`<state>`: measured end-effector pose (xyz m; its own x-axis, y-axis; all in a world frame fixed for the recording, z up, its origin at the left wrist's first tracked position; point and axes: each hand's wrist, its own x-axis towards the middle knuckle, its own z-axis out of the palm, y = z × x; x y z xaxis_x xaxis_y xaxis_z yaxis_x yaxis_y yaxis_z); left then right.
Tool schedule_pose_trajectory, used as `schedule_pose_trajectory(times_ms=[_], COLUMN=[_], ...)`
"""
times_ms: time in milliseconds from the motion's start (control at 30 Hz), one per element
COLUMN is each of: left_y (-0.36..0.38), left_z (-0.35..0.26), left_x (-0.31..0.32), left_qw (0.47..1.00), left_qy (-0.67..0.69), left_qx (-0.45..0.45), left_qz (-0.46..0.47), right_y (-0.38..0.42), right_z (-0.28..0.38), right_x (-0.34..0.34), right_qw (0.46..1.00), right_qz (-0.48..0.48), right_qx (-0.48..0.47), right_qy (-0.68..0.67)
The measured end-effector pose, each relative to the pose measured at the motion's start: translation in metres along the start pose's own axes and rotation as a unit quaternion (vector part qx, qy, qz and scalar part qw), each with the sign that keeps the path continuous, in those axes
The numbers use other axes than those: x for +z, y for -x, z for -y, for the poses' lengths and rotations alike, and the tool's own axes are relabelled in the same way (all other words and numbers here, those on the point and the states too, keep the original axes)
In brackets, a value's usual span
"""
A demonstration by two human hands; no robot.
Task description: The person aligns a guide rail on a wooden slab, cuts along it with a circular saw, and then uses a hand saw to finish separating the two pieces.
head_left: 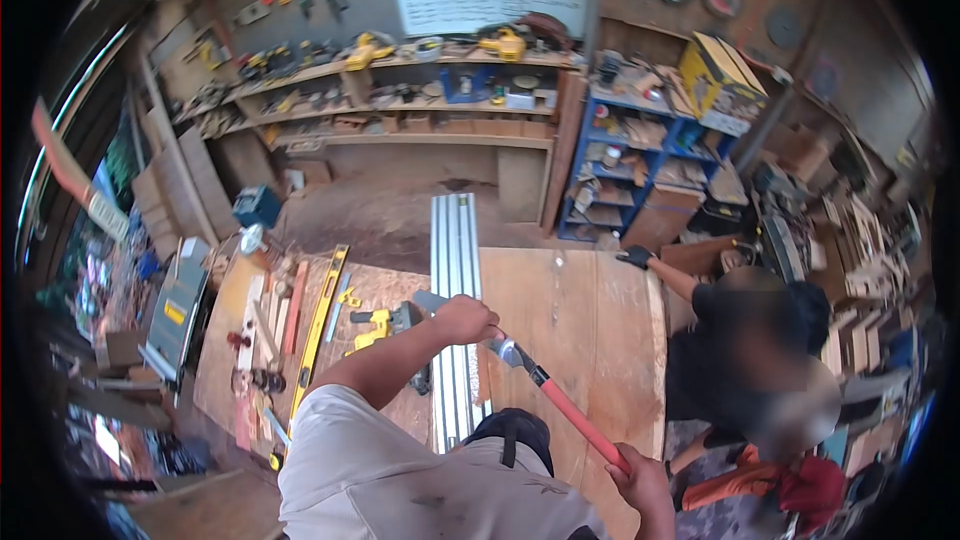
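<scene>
My left hand point(466, 320) is closed around the head end of a long red-handled tool point(575, 423). A flat grey piece point(430, 301) sticks out past its far side, and a shiny metal part shows below the fingers. My right hand point(643, 489) grips the lower end of the red handle. The tool slants above a wooden board point(560, 310). Beneath my left hand lie long silver metal rails point(454, 240) along the board's left edge. A yellow and black power tool point(380, 328) rests just left of the rails.
To the left lie a yellow spirit level point(322, 330) and several wood strips point(265, 325). A person in a dark shirt point(735, 340) crouches at the right, a gloved hand point(634, 257) on the board's far corner. Behind are tool shelves point(420, 105) and a blue rack point(630, 155).
</scene>
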<state>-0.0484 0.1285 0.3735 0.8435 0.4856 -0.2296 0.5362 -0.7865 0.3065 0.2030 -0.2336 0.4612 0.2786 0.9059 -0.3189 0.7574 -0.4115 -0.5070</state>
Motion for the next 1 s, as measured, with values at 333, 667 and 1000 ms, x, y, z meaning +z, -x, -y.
schedule_pose_trajectory(times_ms=[333,667,1000], left_y=[0.030,0.010,0.016], left_z=[0.005,-0.014,-0.012], left_x=[0.000,-0.001,0.022], left_qw=[0.996,0.999,0.998], left_qy=[0.025,0.027,0.044], left_qx=[0.025,0.031,-0.020], left_qz=[-0.088,-0.025,-0.047], right_y=[-0.016,-0.009,-0.023], right_z=[-0.001,-0.051,-0.061], right_x=[-0.019,-0.010,-0.008], right_qw=[0.998,0.992,0.990], right_qz=[0.020,0.127,0.135], right_qx=[-0.047,0.010,-0.018], right_qy=[0.036,-0.004,-0.025])
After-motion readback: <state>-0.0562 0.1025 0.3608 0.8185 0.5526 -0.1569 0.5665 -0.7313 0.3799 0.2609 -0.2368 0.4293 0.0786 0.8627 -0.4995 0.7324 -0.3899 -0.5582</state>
